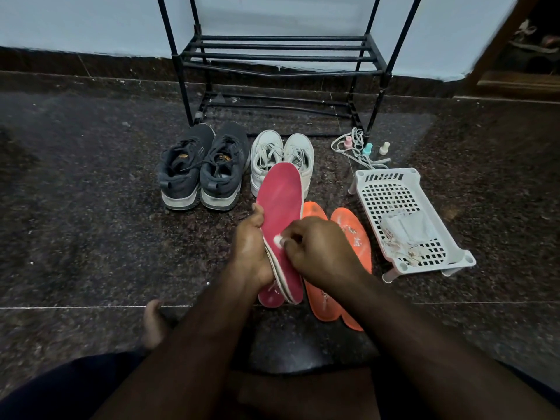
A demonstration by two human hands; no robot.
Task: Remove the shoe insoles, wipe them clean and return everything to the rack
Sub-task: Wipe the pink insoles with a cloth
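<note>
1. At the bottom of the frame the person's two forearms reach up toward the centre; a bare foot (154,324) rests on the dark speckled floor (75,237) at lower left.
2. At centre, the left hand (251,253) curls around the left edge of a red insole (281,201), holding it tilted with its toe toward the top of the frame; a second red insole (269,297) shows just behind its lower end.
3. The right hand (318,250) pinches a small white wad (277,240) between curled fingers and presses it against the red insole's face.
4. Just right of the hands, two orange insoles (351,234) lie side by side on the floor, partly hidden by the right hand and forearm.
5. Right of centre stands a white perforated basket (394,189) holding crumpled white wipes (409,228).
6. Above the hands, a pair of dark grey sneakers (203,168) sits left of a pair of white sneakers (281,159), heels toward the viewer.
7. Upper right of the basket are three small bottles (367,149) and a loose white lace (348,144).
8. At top centre, the black metal rack (278,53) stands against the pale wall.
</note>
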